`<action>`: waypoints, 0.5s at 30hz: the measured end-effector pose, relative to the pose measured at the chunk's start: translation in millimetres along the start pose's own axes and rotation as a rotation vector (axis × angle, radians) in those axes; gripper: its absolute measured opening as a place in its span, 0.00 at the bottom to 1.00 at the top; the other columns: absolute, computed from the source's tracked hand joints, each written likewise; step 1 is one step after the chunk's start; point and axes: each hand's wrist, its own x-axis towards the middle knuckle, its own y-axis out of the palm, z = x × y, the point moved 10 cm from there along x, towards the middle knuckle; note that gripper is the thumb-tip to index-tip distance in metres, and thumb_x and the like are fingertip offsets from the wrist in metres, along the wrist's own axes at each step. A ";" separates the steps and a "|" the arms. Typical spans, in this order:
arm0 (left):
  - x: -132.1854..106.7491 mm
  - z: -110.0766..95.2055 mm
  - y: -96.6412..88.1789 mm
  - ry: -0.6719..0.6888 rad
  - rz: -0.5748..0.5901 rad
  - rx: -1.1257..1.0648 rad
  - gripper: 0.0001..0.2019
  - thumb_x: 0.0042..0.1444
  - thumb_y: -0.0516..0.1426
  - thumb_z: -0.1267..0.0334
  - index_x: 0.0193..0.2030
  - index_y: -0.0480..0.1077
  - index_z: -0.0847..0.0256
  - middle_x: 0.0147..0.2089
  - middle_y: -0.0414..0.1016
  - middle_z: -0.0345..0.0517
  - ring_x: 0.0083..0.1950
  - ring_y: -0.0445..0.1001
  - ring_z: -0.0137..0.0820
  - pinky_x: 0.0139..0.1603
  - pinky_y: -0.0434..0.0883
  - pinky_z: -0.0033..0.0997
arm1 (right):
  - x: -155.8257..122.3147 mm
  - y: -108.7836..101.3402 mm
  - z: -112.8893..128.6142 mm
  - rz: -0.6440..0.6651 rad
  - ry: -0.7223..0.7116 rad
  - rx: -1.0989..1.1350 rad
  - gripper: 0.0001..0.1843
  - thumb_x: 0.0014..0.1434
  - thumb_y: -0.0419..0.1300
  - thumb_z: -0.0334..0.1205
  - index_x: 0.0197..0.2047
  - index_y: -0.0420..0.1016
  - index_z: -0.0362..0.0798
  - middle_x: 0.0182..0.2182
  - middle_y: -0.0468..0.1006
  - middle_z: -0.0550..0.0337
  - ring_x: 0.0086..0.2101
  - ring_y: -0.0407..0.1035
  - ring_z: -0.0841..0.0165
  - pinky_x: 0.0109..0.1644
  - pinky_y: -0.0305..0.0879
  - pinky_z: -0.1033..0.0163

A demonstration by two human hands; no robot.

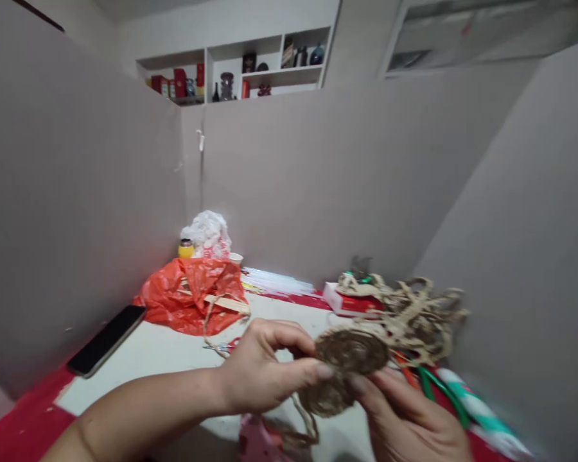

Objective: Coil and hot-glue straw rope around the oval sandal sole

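Two brown round coils of wound cord, an upper coil (354, 350) and a lower coil (328, 393), meet edge to edge between my hands. My left hand (272, 372) pinches them from the left, its thumb lying where they join. From the lower right, my right hand (409, 410) has its thumb against the same joint; its other fingers are partly hidden. A loose cord end (306, 417) hangs under the lower coil. Below my hands, at the bottom edge, sits a pink object (260, 439), only partly in view. Motion slightly blurs the hands and coils.
Scissors (224, 347) lie behind my left wrist. A red plastic bag (173, 301) and a phone (108, 340) are at left. Tangled fibre strips (424, 314), a red-and-white box (351, 301) and a green-white tube (481, 410) stand right. Grey partitions (308, 173) enclose the table.
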 end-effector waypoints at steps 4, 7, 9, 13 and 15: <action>-0.4 -1.3 3.5 -0.003 0.067 0.013 0.05 0.50 0.62 0.67 0.27 0.76 0.66 0.26 0.71 0.42 0.30 0.67 0.27 0.34 0.66 0.27 | 2.7 10.1 28.9 0.018 -0.051 0.001 0.10 0.55 0.64 0.39 0.23 0.78 0.50 0.24 0.75 0.61 0.27 0.69 0.67 0.32 0.68 0.68; -0.1 1.4 5.2 -0.013 0.095 0.008 0.06 0.52 0.61 0.66 0.28 0.75 0.65 0.28 0.72 0.43 0.31 0.69 0.28 0.35 0.67 0.27 | 2.6 13.4 33.9 0.022 -0.064 -0.016 0.13 0.56 0.63 0.38 0.20 0.73 0.48 0.21 0.70 0.63 0.26 0.66 0.69 0.30 0.64 0.69; -0.6 3.6 5.6 -0.018 0.092 0.026 0.07 0.53 0.61 0.64 0.27 0.75 0.65 0.28 0.73 0.43 0.32 0.69 0.28 0.35 0.67 0.27 | 1.9 13.9 33.3 0.019 -0.066 -0.026 0.15 0.57 0.62 0.39 0.20 0.71 0.48 0.21 0.68 0.64 0.25 0.64 0.69 0.30 0.62 0.68; -0.1 11.5 3.5 -0.063 0.053 0.002 0.07 0.52 0.62 0.63 0.28 0.75 0.65 0.29 0.73 0.43 0.32 0.69 0.28 0.36 0.67 0.27 | 4.8 14.9 24.7 0.032 -0.031 0.012 0.18 0.57 0.62 0.41 0.18 0.68 0.47 0.21 0.63 0.65 0.25 0.60 0.70 0.30 0.60 0.67; 1.1 18.7 2.5 -0.127 0.040 -0.068 0.07 0.51 0.62 0.63 0.28 0.75 0.65 0.28 0.72 0.41 0.30 0.68 0.26 0.33 0.67 0.25 | 7.8 15.7 16.6 0.057 0.015 0.049 0.19 0.57 0.63 0.42 0.18 0.67 0.47 0.21 0.62 0.66 0.26 0.59 0.70 0.30 0.59 0.67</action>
